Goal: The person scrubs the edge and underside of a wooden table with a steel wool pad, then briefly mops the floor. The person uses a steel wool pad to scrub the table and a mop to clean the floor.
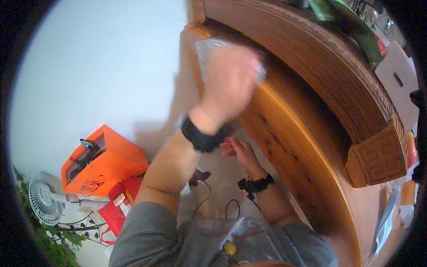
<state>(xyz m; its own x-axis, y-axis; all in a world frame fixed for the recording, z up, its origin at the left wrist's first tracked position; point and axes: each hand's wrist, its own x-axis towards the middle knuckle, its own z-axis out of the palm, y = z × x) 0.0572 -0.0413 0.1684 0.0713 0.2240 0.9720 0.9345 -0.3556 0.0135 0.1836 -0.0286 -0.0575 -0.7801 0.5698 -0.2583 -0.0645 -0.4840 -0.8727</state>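
My left hand (232, 76), blurred by motion, is over the end of an orange-brown wooden ledge (300, 123). A pale, shiny sheet (208, 50), perhaps plastic film or a wipe, shows on both sides of the hand, gripped under it. The fingertips are hidden. Lower down, my right hand (245, 153) hangs in front of the wooden side panel, its fingers slightly apart and holding nothing. Each wrist wears a black band; the right band (260, 183) carries a small black device with a cable.
A dark wooden raised shelf (313, 56) runs behind the ledge. At right are a white box (397, 83) and a blue face mask (385, 220). To the left, an orange box (116, 160) stands against the white wall (100, 66), near a red bag (111, 213), a white fan (46, 198) and leafy plants (53, 240).
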